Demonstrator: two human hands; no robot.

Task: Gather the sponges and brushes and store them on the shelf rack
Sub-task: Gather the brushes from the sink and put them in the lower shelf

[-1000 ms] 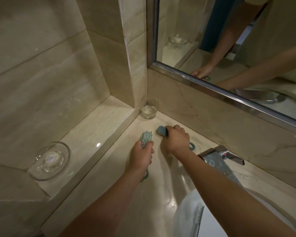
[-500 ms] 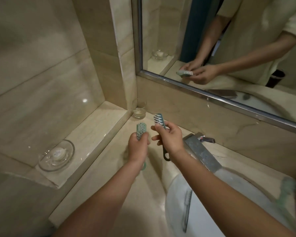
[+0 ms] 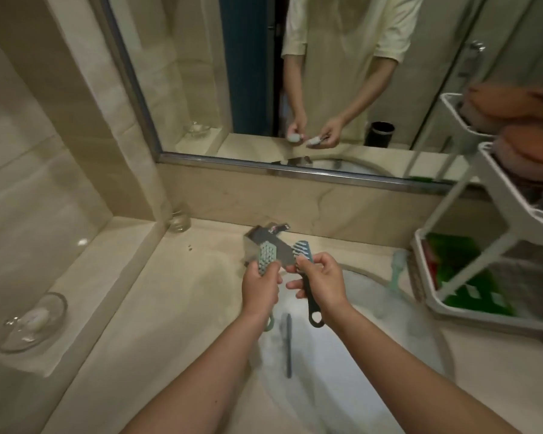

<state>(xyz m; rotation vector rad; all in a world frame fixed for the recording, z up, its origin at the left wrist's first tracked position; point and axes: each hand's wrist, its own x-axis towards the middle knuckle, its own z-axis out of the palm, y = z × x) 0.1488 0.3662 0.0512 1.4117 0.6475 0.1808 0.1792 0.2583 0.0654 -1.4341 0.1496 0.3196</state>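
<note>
My left hand [image 3: 260,286] grips a light green brush [image 3: 266,257], bristle head up, its handle end showing below my wrist. My right hand [image 3: 322,285] holds a dark blue brush [image 3: 302,251] with a looped handle end hanging down. Both hands hover over the white sink [image 3: 373,308], in front of the tap. A white tiered shelf rack [image 3: 489,211] stands at the right on the counter, with orange sponges [image 3: 527,151] on its upper tiers and green sponges [image 3: 458,270] on the bottom tier. Another pale green brush [image 3: 397,270] lies beside the rack.
A chrome tap [image 3: 264,238] stands behind the hands. A dark slim brush [image 3: 289,346] lies inside the sink. A glass cup [image 3: 180,219] sits in the corner, and a glass soap dish [image 3: 33,321] rests on the left ledge. A mirror [image 3: 295,89] covers the wall.
Both hands lifted the brushes off the counter corner and carried them right, over the sink. The view swung right, bringing the shelf rack into sight.
</note>
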